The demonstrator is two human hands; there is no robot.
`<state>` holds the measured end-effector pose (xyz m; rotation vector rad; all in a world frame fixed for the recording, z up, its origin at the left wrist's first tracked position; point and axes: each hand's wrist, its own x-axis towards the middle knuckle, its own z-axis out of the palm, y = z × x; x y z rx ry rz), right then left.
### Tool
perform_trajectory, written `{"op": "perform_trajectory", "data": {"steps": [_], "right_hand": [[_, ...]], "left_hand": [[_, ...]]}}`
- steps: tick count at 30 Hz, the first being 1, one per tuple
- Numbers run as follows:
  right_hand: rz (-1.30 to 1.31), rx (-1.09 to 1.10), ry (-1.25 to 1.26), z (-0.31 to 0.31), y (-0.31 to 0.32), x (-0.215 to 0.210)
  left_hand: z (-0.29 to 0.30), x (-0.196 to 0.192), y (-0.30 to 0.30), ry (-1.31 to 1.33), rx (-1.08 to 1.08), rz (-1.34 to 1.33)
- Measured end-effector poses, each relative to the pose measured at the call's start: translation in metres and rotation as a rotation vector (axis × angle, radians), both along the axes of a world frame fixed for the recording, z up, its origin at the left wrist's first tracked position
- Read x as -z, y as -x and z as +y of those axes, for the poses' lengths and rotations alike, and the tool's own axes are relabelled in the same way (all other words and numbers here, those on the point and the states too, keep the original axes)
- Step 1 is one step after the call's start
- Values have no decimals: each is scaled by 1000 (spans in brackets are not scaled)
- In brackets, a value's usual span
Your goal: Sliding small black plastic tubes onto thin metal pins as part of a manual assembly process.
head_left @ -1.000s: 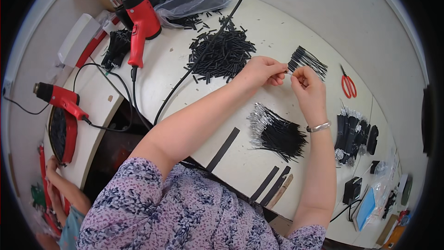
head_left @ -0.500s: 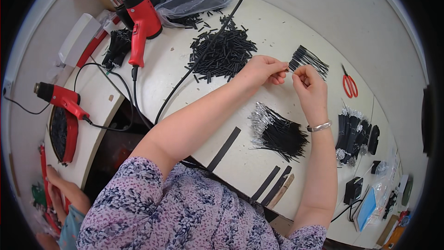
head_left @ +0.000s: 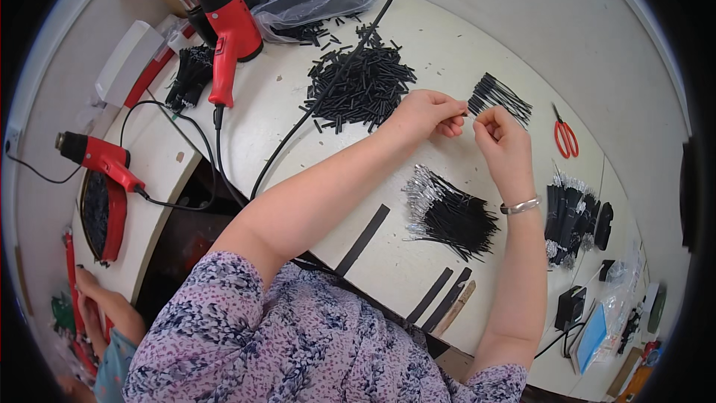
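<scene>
My left hand (head_left: 431,114) is closed in a pinch, with a tiny dark tip showing at its fingertips. Just to its right, my right hand (head_left: 503,138) pinches thumb against fingers, and whatever it grips is hidden. The fingertips of the two hands are a small gap apart. Behind them lies a row of short black wires (head_left: 501,97). A heap of short black tube pieces (head_left: 356,88) is left of my hands. Nearer to me rests a bundle of black wires with silvery ends (head_left: 452,213).
Red scissors (head_left: 566,138) lie to the right, before wire bundles (head_left: 570,213). A red heat gun (head_left: 233,33) stands at the back left; another heat gun (head_left: 101,160) is farther left. Black strips (head_left: 362,240) lie near the front edge. Another person's arm (head_left: 112,306) shows at lower left.
My right hand has shifted very slightly to the right, while both hands keep their pinch. The whole view has drifted a little; the things on the table lie as before.
</scene>
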<state>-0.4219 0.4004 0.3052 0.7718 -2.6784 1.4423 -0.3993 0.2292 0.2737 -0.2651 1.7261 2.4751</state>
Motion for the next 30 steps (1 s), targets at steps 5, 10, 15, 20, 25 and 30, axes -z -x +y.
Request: {"op": "perform_trajectory", "data": {"steps": [5,10,15,20,25,30], "right_hand": [[11,5,26,-2,0,2],[47,14,-14,-3,-2,3],[147,-52,-235,-2,-5,-9],[35,38,61,-2,2,7],[-53,57,161,-4,5,15],[-51,81,240,-9,1,23]], "left_hand": [[-1,2,2,-67,5,-1],[0,1,1,-103,-2,0],[0,-7,-3,152,32,14],[12,-7,-7,141,7,13],[10,-6,-7,-9,-87,41],[13,-8,-8,111,-110,57]]}}
